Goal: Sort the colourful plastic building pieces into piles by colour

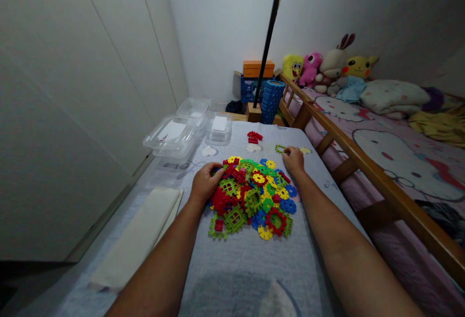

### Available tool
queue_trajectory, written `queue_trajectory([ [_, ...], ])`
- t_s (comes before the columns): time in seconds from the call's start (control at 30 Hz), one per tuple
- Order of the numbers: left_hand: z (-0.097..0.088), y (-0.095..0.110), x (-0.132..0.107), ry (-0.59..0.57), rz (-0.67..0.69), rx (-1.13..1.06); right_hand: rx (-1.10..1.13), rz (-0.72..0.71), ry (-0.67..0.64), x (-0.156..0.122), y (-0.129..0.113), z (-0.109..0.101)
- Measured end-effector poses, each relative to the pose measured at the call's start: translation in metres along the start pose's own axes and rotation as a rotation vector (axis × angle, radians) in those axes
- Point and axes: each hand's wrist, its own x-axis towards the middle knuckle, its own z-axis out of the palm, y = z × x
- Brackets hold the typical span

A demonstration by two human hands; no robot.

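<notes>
A heap of red, green, yellow and blue interlocking plastic pieces (254, 196) lies on a pale blue quilt (240, 268). My left hand (205, 181) rests at the heap's left edge, fingers curled into the pieces. My right hand (293, 159) reaches beyond the heap, fingertips pinched on a green ring-shaped piece (280, 149) lying flat on the quilt. A small red cluster (254, 137) sits apart farther back, with a white patch (253, 147) just in front of it.
Three clear plastic boxes (174, 135) stand at the quilt's far left. A folded white cloth (141, 234) lies to the left. A wooden bed rail (366, 167) runs along the right, plush toys (327, 67) behind it. A black pole (269, 36) rises at the back.
</notes>
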Motion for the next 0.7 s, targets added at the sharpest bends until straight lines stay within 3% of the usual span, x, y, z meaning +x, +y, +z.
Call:
queue_trajectory([
  [0.7,-0.001,0.002,-0.001,-0.028,-0.006,-0.01,0.101,0.04,0.14,0.011,0.014,0.008],
])
